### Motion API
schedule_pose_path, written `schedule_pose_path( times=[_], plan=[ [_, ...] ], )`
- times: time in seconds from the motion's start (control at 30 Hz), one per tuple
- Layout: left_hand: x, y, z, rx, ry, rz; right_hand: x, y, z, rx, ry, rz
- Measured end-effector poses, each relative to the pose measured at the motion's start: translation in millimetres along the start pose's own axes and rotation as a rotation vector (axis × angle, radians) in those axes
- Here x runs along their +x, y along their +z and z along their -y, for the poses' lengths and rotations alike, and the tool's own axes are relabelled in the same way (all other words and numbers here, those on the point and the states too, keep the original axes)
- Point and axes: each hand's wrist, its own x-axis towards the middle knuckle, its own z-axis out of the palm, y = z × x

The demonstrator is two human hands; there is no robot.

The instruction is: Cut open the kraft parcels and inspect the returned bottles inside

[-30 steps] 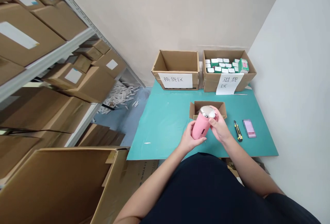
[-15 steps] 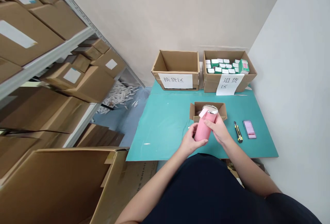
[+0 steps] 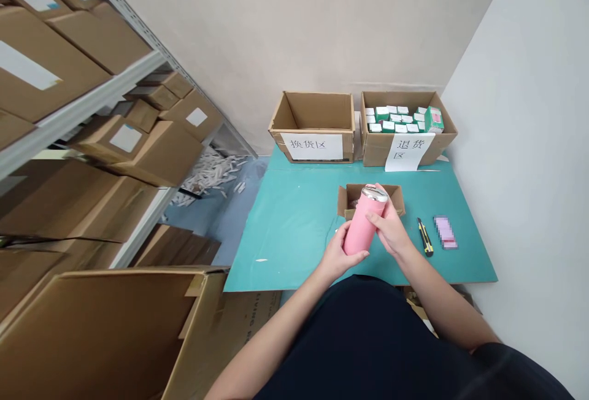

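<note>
"While you're standing there, what have you got hold of?"

"A pink insulated bottle (image 3: pixel 363 223) with a silver cap (image 3: pixel 374 192), held up off the table (image 3: pixel 285 234) in both hands. My left hand (image 3: pixel 338 256) cradles its lower end. My right hand (image 3: pixel 391 231) wraps the upper part just below the cap, with those fingers (image 3: pixel 375 221) clenched around the bottle's body."

"Where is it, exactly?"

"Right over the near side of the small open carton (image 3: pixel 346 200), tilted with the cap leaning away from me. I can't tell whether it touches the carton."

"What's around that carton?"

"To its right lies a yellow-and-black utility knife (image 3: pixel 425 237), with a pixelated card (image 3: pixel 445 232) further right. Beyond it stand two bigger cartons: one labelled 换货区 (image 3: pixel 311 145), and one labelled 退货区 (image 3: pixel 377 153), which holds small green-and-white boxes (image 3: pixel 396 119)."

"What step are you on?"

"I'd judge it's turning the bottle over between my hands to look at it. Any next move calls for a firm grip on that smooth body, and care around the carton's flaps just below it."
</note>
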Motion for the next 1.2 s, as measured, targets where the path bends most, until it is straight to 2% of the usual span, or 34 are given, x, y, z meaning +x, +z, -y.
schedule_pose_path(
  times=[0.07,0.2,0.27,0.43,0.6,0.67,0.73,0.9,0.97,1.0,1.07,1.2],
  plan=[
    [-1,-3.4,-4,-0.169,-0.046,0.103,1,-4,4,0.045,0.039,0.047],
    [-2,-12.4,-19,-0.598,-0.19,0.515,8,-17,13,0.105,0.176,0.219],
    [-2,-13.6,-23,-0.667,-0.212,0.569,11,-21,14,0.116,0.204,0.239],
    [-2,-6.8,-9,-0.551,-0.132,0.381,10,-14,6,0.083,0.154,0.137],
    [-2,2.6,14,-0.224,-0.033,0.01,3,-2,-8,-0.016,0.032,0.01],
    [-2,1.7,14,-0.191,-0.031,-0.048,1,-2,-11,-0.036,0.012,0.026],
    [-2,-3.5,11,-0.268,-0.055,0.051,1,-7,-9,-0.044,0.022,0.115],
    [-3,-20.8,11,-0.638,-0.246,0.559,10,-27,6,-0.104,0.066,0.448],
    [-1,-23.1,17,-0.724,-0.324,0.681,16,-31,12,-0.166,0.08,0.526],
    [0,-23.2,21,-0.738,-0.345,0.695,19,-32,15,-0.208,0.077,0.545],
    [1,-23.2,27,-0.702,-0.326,0.589,21,-32,19,-0.318,0.046,0.553],
    [2,-29.3,39,-0.397,-0.168,0.137,12,-23,20,-0.648,-0.062,0.437]
  ],
)
